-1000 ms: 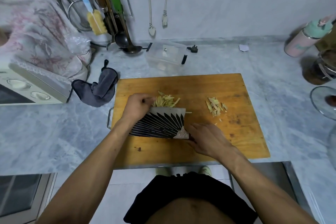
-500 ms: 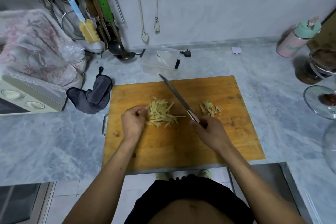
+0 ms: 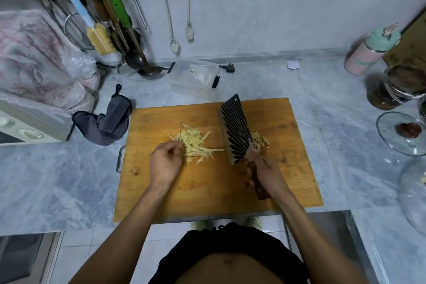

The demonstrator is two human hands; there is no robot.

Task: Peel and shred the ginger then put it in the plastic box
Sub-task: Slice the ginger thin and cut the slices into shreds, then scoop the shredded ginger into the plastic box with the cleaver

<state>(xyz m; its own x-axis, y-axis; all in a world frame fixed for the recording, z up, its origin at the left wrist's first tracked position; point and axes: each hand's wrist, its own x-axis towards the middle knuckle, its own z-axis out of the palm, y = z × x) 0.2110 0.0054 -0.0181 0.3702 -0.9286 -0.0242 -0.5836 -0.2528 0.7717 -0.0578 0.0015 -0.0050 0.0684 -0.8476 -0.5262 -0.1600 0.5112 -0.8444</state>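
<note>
We see the wooden cutting board on the marble counter. In the middle of it lies a pile of shredded ginger. Our left hand has curled fingers and touches the left edge of this pile. Our right hand grips the dark handle of the cleaver, whose striped blade points away from us and is tilted. Just right of the blade there is a smaller heap of ginger pieces. The plastic box stands open behind the board, near the wall. A grey cloth lies left of the board.
</note>
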